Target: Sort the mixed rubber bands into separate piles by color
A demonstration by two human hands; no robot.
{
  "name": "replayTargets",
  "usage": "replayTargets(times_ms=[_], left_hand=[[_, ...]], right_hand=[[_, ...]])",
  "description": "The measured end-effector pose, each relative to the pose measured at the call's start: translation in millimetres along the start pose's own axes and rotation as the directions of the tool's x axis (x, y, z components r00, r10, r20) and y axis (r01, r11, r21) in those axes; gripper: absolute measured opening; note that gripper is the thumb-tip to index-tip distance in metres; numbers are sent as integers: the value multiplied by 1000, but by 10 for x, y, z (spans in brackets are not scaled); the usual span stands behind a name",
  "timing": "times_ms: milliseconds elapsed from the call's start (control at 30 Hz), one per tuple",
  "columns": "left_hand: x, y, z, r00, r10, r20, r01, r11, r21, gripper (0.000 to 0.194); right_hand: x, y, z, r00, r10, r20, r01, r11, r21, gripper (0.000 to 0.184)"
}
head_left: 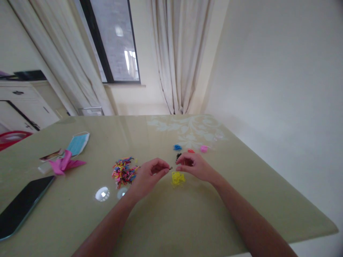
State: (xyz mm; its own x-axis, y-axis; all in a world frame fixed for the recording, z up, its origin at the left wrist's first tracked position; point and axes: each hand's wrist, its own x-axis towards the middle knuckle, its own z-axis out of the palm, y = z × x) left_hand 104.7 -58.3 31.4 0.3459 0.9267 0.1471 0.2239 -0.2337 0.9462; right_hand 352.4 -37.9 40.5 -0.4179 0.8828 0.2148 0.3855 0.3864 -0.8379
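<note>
Thumb and forefinger of my left hand (151, 176) pinch a small black rubber band (170, 168), its end sticking out past the fingertips. Just right of it, my right hand (197, 166) curves with a gap between thumb and fingers, and I see nothing in it. Beside its fingertips lies a little pile of black rubber bands (178, 155), partly hidden. A yellow pile (178, 178) sits below the fingertips. Behind the hands are a blue pile (177, 147), a red pile (190, 150) and a pink pile (204, 149). A larger mixed-colour heap (124, 172) lies left of my left hand.
Everything rests on a glossy greenish table (182, 221). On its left side are a pink folded-paper shape (65, 163), a blue face mask (77, 143) and a dark phone (25, 205). A white wall (281, 89) borders the table's right side; curtains (179, 53) hang behind.
</note>
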Motion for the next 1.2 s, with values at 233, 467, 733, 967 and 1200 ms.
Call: replayTargets(times_ms=[233,467,733,967,1200], left_hand=[[-12,21,29,1000,-14,24,14,1000,-13,26],[-4,-106,-447,962,41,-269,209,525,825,26],[-18,-247,-637,946,-144,-290,312,163,936,31],[23,-244,-636,946,-133,-297,318,187,930,30],[41,-198,-615,941,-88,-327,338,230,912,33]], right_hand=[[-25,-98,181,996,-81,-35,82,996,32,37],[-117,-157,-225,927,-1,-375,142,927,348,40],[-140,-142,-214,941,7,-338,151,885,440,43],[-142,-159,-177,959,-15,-282,147,880,451,42],[-25,-27,-153,940,-58,-335,71,997,27,36]])
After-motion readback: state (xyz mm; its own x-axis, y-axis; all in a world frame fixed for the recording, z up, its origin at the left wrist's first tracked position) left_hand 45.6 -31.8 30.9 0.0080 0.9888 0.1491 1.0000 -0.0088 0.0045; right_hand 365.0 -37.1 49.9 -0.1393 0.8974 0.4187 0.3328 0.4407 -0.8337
